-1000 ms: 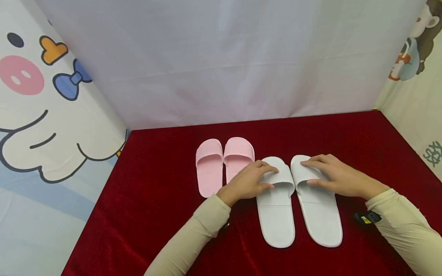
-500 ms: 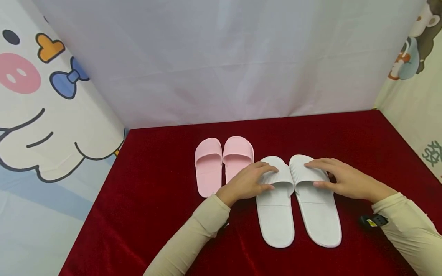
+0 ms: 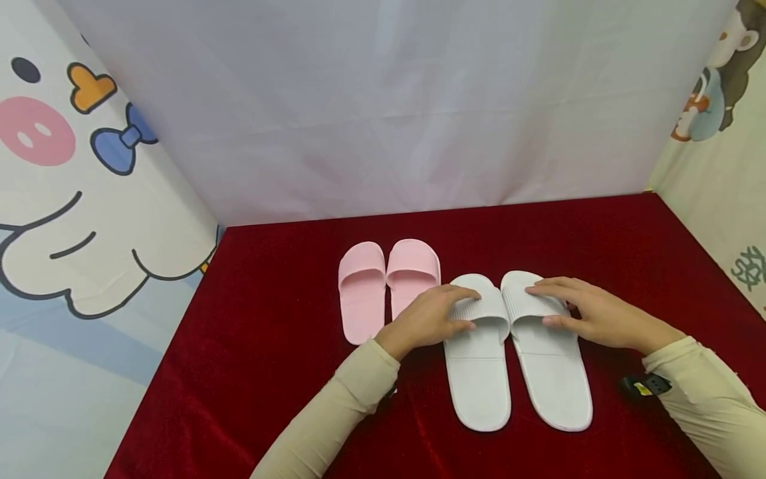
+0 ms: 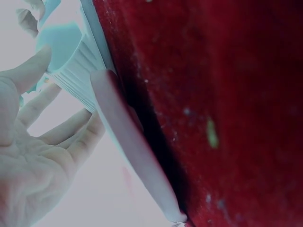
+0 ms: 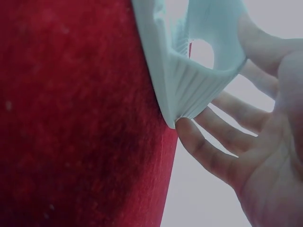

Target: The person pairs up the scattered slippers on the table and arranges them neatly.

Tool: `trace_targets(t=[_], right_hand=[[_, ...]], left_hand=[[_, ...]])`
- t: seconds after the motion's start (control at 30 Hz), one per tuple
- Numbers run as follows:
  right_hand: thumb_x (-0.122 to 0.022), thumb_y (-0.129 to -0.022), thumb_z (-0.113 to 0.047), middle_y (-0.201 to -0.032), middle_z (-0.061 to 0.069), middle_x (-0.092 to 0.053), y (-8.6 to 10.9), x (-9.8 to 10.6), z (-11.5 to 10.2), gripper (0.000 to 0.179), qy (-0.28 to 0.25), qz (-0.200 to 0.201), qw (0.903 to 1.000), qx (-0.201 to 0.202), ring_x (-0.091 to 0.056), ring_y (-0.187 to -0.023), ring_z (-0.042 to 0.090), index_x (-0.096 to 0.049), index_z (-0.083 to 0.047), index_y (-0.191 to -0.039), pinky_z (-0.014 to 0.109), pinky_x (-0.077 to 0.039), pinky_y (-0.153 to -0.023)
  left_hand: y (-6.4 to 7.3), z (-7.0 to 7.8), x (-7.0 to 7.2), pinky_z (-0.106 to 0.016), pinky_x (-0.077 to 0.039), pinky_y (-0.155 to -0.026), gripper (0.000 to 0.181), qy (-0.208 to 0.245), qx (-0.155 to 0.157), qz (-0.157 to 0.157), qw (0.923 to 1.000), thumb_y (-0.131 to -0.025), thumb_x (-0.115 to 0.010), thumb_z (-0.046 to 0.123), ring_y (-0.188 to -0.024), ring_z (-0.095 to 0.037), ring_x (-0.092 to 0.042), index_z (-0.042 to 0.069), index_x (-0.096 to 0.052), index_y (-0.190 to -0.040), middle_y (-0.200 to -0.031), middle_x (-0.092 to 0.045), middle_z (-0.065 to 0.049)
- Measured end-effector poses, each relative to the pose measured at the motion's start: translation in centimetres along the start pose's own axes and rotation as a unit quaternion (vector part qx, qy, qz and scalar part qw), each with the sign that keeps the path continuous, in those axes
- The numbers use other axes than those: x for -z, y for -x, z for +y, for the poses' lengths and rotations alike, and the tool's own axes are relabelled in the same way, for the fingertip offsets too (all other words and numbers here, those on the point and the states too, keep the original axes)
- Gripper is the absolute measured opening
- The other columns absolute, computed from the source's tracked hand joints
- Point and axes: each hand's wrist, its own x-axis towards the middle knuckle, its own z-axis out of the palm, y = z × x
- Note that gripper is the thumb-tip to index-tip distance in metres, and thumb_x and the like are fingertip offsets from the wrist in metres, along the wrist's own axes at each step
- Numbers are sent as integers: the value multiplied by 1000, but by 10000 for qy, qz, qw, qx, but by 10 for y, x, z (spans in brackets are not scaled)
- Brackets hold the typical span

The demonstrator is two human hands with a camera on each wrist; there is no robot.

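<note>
Two white slide slippers lie side by side, toes away from me, their inner strap edges touching. My left hand [image 3: 426, 318] rests at the strap of the left white slipper [image 3: 479, 392], fingers spread and loosely bent, thumb at the strap's rear edge. My right hand [image 3: 601, 316] lies over the outer side of the right white slipper [image 3: 556, 389] with its fingers relaxed. In the right wrist view, a fingertip touches the toe end of the white slipper [image 5: 203, 80] and the thumb lies by the strap opening. Neither hand visibly grips a slipper.
A pair of smaller pink slippers, the left one [image 3: 363, 313] and the right one [image 3: 413, 259], stands to the left, partly behind my left hand. Red velvet cloth [image 3: 269, 319] covers the table. A white curtain [image 3: 389, 120] hangs behind.
My right hand has shifted slightly to the right, away from the right white slipper's middle, then stays still. The left hand and both pairs of slippers hold their places.
</note>
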Motion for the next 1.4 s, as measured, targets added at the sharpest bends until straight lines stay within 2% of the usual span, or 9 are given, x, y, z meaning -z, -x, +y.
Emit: trace_targets(t=[0.3,0.67,0.93,1.2,1.4], right_hand=[[-72,-92,-28,-137,9,-59,0,-1,1,51,65,55,9999,75,-57,-124,30,-56,-19,-140,52,-49,-95],[-73,-91,-26,-135,9,-60,0,1,0,51,164,155,9997,124,-57,-123,29,-57,-18,-139,50,-48,-95],[-73,-91,-24,-134,6,-61,-2,8,2,50,211,319,9988,300,-56,-123,27,-58,-18,-138,27,-41,-98],[-73,-91,-24,-135,8,-60,-5,11,3,50,196,275,9991,261,-56,-124,27,-57,-17,-139,36,-44,-96],[-73,-91,-23,-135,7,-60,-10,14,5,50,157,343,9988,327,-56,-123,27,-58,-17,-138,30,-42,-98]], left_hand=[[-1,0,1,-31,-45,-108,46,-90,-28,45,9999,-90,-74,34,-131,-14,-56,20,-63,-133,-135,-64,2],[-2,1,1,-32,-47,-106,44,19,-114,144,9998,-90,-74,33,-130,-15,-56,19,-64,-132,-134,-65,1],[-4,2,4,-30,-47,-106,45,20,-97,242,9997,-91,-72,34,-130,-14,-56,21,-63,-133,-135,-64,1],[-8,1,8,-29,-45,-108,45,21,-85,271,9996,-92,-72,34,-131,-14,-56,20,-63,-134,-135,-63,1],[-11,0,12,-30,-45,-109,45,55,-81,266,9996,-92,-72,33,-132,-16,-55,19,-63,-134,-135,-63,0]])
